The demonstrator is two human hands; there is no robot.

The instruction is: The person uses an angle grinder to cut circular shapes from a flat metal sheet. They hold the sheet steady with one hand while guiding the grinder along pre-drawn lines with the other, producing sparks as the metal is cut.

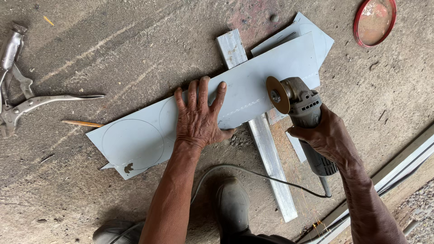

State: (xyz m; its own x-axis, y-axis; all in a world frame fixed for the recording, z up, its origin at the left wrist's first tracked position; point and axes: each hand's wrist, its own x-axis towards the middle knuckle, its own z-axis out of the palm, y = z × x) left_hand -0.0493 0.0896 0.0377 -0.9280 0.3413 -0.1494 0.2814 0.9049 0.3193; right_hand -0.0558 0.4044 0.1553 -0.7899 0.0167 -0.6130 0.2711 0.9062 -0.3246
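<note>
Concrete floor (113, 40) under everything. Grey metal sheet (253, 86) lies diagonally, long axis from lower left up to upper right, propped on a square steel tube (271, 158) crossing beneath it. Your left hand (199, 115) is spread flat, fingers wide, pinning the sheet mid-length. Your right hand (327, 138) is wrapped around the angle grinder (303, 110), body pointing up-left, disc on the sheet's near edge. Locking pliers (22, 97) far left, red lid (375, 20) top right, pencil (83, 123) beside the sheet's left end.

A pale grey metal sheet (253, 86) marked with drawn circles is lying flat across a steel bar (266, 144); a grey angle grinder (303, 113) is cutting into it, right of the bar.
</note>
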